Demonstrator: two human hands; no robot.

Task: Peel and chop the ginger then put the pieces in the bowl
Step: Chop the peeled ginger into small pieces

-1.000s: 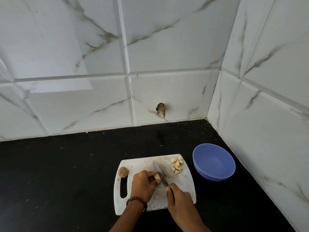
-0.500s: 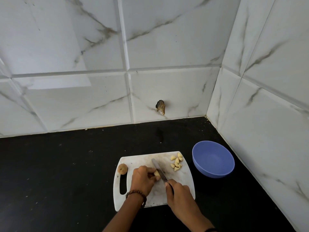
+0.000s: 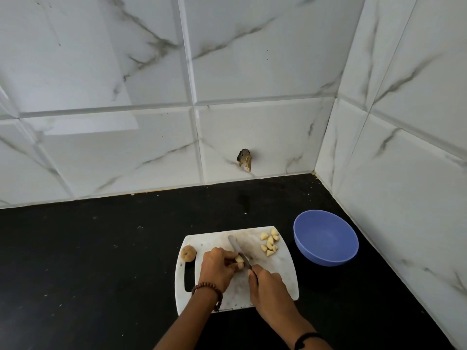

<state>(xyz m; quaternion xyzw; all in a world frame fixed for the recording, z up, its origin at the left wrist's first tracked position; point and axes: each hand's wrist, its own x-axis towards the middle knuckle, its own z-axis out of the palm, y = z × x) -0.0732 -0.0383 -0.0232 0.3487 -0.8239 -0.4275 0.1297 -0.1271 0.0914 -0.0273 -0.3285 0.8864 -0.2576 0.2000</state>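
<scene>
A white cutting board [image 3: 283, 269] lies on the black counter. My left hand [image 3: 217, 269] pinches a pale peeled ginger piece [image 3: 239, 259] against the board. My right hand [image 3: 269, 286] grips the handle of a knife [image 3: 237, 248], whose blade lies across the ginger, pointing away and to the left. Several chopped ginger pieces [image 3: 270, 242] sit in a small heap at the board's far right corner. A brown unpeeled ginger end [image 3: 188, 253] rests at the board's far left edge. An empty blue bowl [image 3: 326, 237] stands just right of the board.
Marble-look tiled walls close off the counter at the back and on the right, forming a corner behind the bowl. A dark chipped hole [image 3: 244, 159] marks the back wall above the board. The black counter [image 3: 88, 261] stretches to the left.
The camera view has shifted slightly. The knife blade has worked a little nearer along the ginger piece, and my left hand has kept its hold on it.
</scene>
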